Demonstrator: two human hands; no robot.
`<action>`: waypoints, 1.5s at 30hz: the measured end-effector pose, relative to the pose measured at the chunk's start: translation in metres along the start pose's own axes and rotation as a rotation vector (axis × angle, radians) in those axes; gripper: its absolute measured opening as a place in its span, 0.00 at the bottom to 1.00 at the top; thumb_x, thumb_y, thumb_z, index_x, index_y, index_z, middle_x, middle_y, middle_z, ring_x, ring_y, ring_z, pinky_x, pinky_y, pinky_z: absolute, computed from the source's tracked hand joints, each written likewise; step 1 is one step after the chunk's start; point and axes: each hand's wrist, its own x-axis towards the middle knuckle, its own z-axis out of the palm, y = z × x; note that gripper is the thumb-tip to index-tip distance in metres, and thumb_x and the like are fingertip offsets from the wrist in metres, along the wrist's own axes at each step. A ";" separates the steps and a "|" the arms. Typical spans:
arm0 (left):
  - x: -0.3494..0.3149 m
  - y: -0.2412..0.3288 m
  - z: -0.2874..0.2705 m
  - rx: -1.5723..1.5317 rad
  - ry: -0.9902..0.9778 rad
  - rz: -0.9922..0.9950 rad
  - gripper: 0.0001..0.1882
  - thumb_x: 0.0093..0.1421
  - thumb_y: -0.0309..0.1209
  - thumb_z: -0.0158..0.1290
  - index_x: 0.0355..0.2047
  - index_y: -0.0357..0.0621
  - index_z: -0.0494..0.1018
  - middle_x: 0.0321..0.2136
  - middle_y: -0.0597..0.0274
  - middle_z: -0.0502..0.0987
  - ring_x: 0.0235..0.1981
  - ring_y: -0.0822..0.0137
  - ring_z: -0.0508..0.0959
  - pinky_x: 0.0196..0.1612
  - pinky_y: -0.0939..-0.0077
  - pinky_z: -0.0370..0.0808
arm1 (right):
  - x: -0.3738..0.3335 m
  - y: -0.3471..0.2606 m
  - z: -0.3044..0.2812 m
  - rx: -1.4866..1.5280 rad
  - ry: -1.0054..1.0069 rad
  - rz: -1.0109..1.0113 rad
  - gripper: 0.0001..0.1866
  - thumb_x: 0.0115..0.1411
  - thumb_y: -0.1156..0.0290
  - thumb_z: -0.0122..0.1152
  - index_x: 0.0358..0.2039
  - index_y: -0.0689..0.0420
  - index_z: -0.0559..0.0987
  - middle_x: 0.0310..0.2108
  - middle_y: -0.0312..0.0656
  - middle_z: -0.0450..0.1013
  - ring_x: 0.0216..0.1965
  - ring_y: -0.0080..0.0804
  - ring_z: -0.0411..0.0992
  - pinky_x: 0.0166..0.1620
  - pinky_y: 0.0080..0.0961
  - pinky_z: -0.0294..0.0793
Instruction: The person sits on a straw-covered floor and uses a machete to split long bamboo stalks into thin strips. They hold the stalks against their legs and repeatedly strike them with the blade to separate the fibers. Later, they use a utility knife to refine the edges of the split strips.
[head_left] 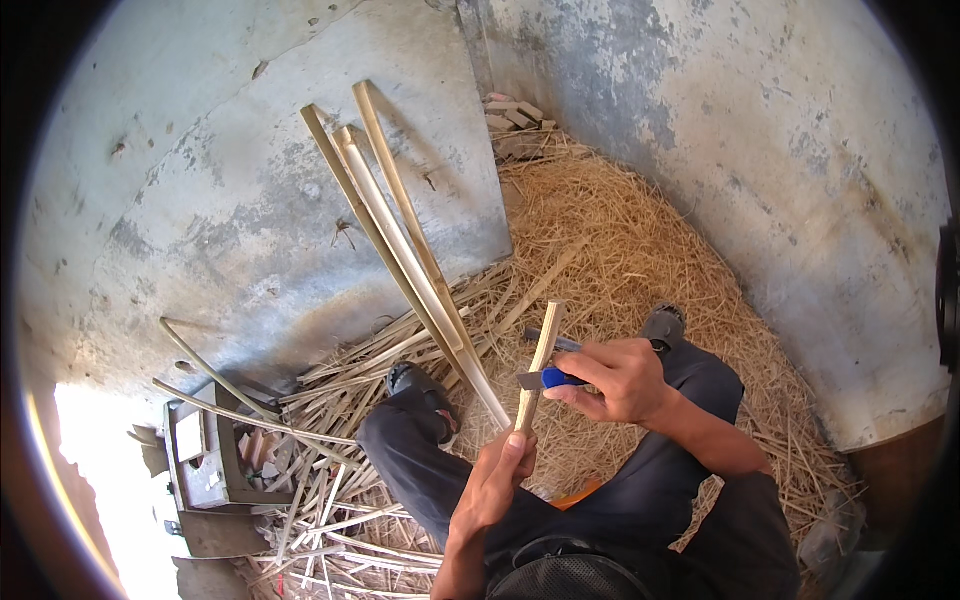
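My left hand [497, 474] is closed around the lower end of a short pale bamboo strip [546, 338], its thumb pressed along the strip. The strip stands tilted up and away from me. My right hand [622, 378] grips a utility knife with a blue handle [561, 377]. Its short blade crosses the front of the strip, a little above my left hand. Behind the strip, near my right fingers, a dark, narrow, blade-like piece [553, 340] sticks out; I cannot make out whether it belongs to a second tool.
Long bamboo poles [400, 240] lean on the wall ahead, left of the strip. Split strips [330, 510] litter the left floor beside an open box [225, 450] of scraps. Fine shavings [620, 240] heap up toward the corner. Bricks [518, 115] lie at the back.
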 end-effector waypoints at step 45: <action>-0.001 0.002 0.005 0.317 0.209 0.202 0.22 0.76 0.41 0.35 0.36 0.36 0.69 0.20 0.56 0.68 0.21 0.58 0.69 0.28 0.63 0.66 | 0.000 -0.007 0.004 -0.005 -0.042 0.003 0.16 0.58 0.54 0.70 0.39 0.51 0.82 0.20 0.30 0.71 0.16 0.28 0.71 0.21 0.26 0.70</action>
